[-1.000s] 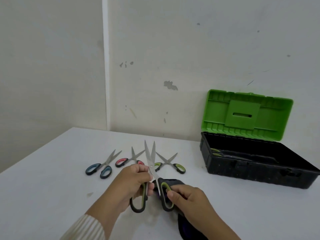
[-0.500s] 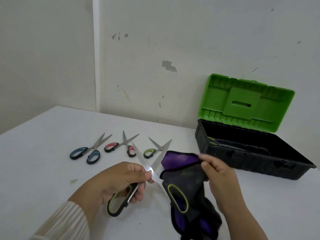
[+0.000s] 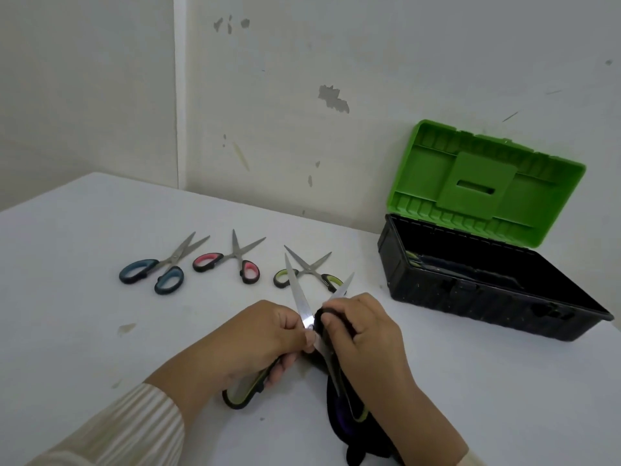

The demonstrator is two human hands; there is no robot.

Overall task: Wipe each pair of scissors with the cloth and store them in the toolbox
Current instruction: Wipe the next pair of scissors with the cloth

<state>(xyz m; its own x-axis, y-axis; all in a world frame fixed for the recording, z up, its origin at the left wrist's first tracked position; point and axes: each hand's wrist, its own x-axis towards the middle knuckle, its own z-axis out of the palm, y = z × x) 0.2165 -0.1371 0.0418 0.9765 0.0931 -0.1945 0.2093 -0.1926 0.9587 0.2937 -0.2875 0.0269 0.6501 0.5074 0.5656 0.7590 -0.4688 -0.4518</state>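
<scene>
While three smaller pairs of steel scissors lie in a row on the white desk (image 3: 100,230) at middle left of the frame, a fourth pair is held at lower centre. The row holds one blue-and-black-handled pair (image 3: 152,271), one pink-and-black-handled pair (image 3: 232,261) and one lime-and-black-handled pair (image 3: 311,269), all with blades parted. The larger lime-and-black-handled scissors (image 3: 297,294) in the hands have their blades spread in a V pointing up the frame.

The left hand (image 3: 258,341) curls round one handle loop, thumb near the pivot. The right hand (image 3: 366,344) pinches the single dark black-and-purple cloth (image 3: 349,432) against the right-side blade just above the pivot. The rest of the cloth trails beneath that hand, draped about the other handle loop.

One black plastic toolbox (image 3: 470,297) stands at the right of the frame, its green lid (image 3: 487,183) raised. Something lime-tipped lies inside at its left end — too dim to name.
</scene>
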